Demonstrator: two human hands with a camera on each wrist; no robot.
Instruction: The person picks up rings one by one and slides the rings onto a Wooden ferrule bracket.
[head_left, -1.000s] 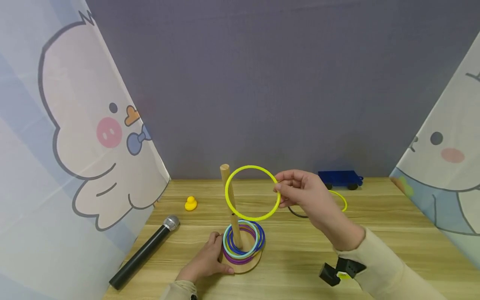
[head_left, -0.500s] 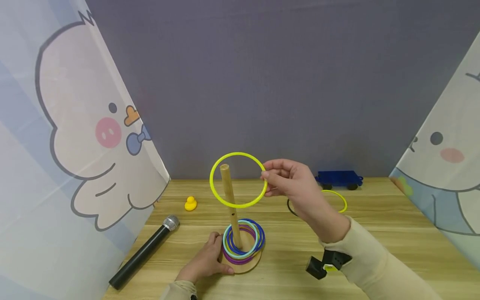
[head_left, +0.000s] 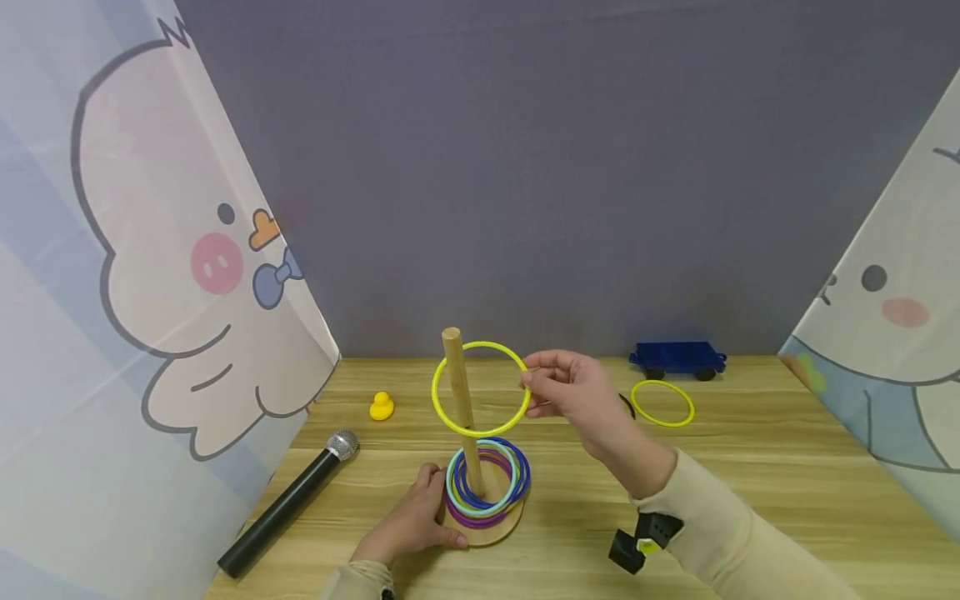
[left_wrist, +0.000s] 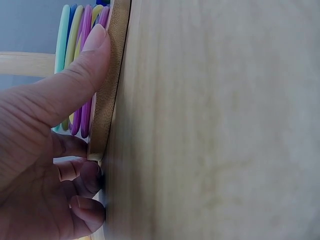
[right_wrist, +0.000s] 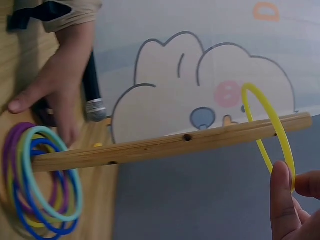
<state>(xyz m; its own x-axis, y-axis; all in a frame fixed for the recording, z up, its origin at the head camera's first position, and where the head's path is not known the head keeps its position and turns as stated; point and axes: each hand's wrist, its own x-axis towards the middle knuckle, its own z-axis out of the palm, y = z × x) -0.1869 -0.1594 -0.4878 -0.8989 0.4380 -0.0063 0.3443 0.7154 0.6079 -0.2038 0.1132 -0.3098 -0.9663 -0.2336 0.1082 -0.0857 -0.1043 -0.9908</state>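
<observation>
My right hand (head_left: 573,396) pinches a yellow ring (head_left: 434,392) by its right side, between thumb and fingers. The ring hangs tilted around the upper part of an upright wooden peg (head_left: 461,387); the right wrist view shows the peg (right_wrist: 175,145) passing through it. My left hand (head_left: 408,517) grips the edge of the stand's round wooden base (head_left: 501,535). Its thumb (left_wrist: 82,75) lies along the base's edge, and its fingers curl at the side. Around the foot of the peg lie several stacked rings, among them a pale turquoise ring (head_left: 449,485), blue ones and purple ones.
On the left are a black microphone (head_left: 288,508) and a small yellow rubber duck (head_left: 382,407). Another yellow ring (head_left: 692,408) lies at the back right, beside a partly hidden black ring (head_left: 627,406). A blue toy wagon (head_left: 678,357) stands behind them, against the grey backdrop.
My right hand has carried the yellow ring left and up to the peg's top, then lowered it around the peg. The left hand and stand have stayed put.
</observation>
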